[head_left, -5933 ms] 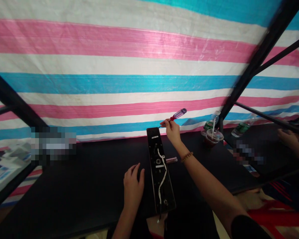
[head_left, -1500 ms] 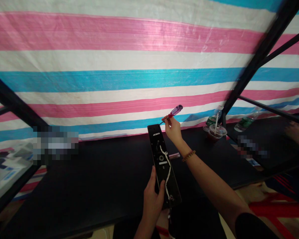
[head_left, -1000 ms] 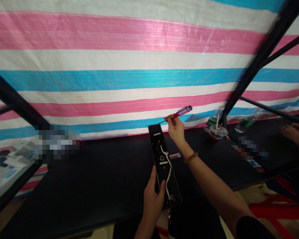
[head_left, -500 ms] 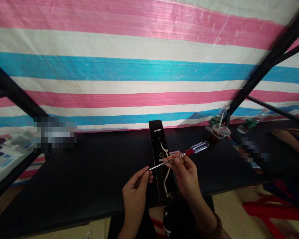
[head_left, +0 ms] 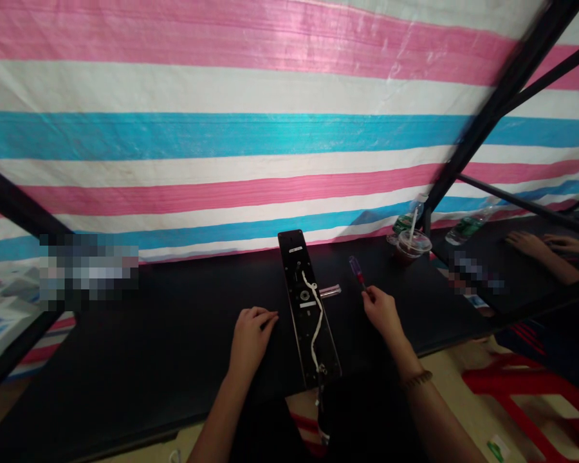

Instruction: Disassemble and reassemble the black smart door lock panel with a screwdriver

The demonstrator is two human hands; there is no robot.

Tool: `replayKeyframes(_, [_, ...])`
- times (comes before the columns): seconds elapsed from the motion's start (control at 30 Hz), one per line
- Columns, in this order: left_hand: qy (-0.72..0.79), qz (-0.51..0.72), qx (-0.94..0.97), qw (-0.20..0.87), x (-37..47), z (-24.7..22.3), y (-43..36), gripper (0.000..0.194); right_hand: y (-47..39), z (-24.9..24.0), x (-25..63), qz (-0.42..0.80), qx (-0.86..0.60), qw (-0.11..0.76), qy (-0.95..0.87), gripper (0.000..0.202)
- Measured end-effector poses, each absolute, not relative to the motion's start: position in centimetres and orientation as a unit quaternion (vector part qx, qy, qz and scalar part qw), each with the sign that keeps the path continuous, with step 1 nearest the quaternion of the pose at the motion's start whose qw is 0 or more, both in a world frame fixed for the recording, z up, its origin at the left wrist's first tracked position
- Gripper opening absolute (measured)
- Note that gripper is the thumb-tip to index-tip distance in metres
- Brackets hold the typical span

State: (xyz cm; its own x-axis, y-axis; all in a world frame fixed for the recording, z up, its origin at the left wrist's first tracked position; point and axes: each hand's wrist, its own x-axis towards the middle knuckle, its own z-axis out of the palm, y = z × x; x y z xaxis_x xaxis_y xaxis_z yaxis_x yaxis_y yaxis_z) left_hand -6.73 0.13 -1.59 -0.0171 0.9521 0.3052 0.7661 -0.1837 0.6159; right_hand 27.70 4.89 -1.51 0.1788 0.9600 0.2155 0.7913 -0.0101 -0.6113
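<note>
A long black panel-like device (head_left: 294,257) lies on the black table, a white cable (head_left: 320,315) running along it and hanging dark wires past the front edge. My right hand (head_left: 383,313), to the right of the device, is closed around the shaft of a screwdriver (head_left: 356,270). The screwdriver's clear handle with a red collar points away from me. Left of the device, my left hand (head_left: 251,334) rests low over the table with thumb and fingertips pinched together; anything between them is too small to make out. A clear pinkish stick (head_left: 330,291) lies against the device's right side.
A lidded cup with a straw (head_left: 413,244) and a plastic bottle (head_left: 404,222) stand at the back right. Another bottle (head_left: 468,226) and another person's hands (head_left: 531,244) are farther right. Black metal posts (head_left: 444,180) slope at both sides. A red stool (head_left: 525,379) stands below right.
My hands have moved apart and down. The screwdriver has swung from lying across the device, its tip at my left fingers, to handle-away on the right. My left hand no longer touches it.
</note>
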Motion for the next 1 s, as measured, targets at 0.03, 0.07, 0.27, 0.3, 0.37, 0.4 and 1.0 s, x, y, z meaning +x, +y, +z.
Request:
replayKeyframes(0.03, [0.626, 0.323, 0.697, 0.130, -6.5, -1.9, 0.5, 0.025, 5.3, -1.9, 27.7, 0.119, -0.702, 0.296, -0.636, 0.017])
replayKeyframes(0.07, [0.631, 0.308, 0.701, 0.126, -6.3, -2.1, 0.7, 0.025, 5.6, -2.2, 27.5, 0.114, -0.703, 0.283, -0.642, 0.015])
replayKeyframes(0.27, [0.651, 0.304, 0.686, 0.118, -8.1, -2.9, 0.9, 0.023, 7.1, -2.1, 26.7, 0.086, -0.688, 0.250, -0.676, 0.004])
replayKeyframes(0.3, [0.657, 0.307, 0.679, 0.115, -8.6, -3.1, 0.8, 0.024, 7.3, -1.8, 26.5, 0.081, -0.684, 0.251, -0.680, 0.007])
replayKeyframes(0.37, [0.669, 0.311, 0.666, 0.110, -9.6, -3.2, 0.7, 0.026, 7.6, -1.1, 25.8, 0.079, -0.660, 0.289, -0.689, 0.013])
replayKeyframes(0.4, [0.673, 0.314, 0.661, 0.109, -9.9, -3.1, 0.5, 0.028, 7.8, -0.6, 25.1, 0.086, -0.636, 0.324, -0.695, 0.016])
replayKeyframes(1.0, [0.606, 0.437, 0.615, 0.251, 1.2, -4.5, -7.5, 0.051, 11.9, 4.9, 14.1, 0.172, -0.325, 0.496, -0.787, 0.017])
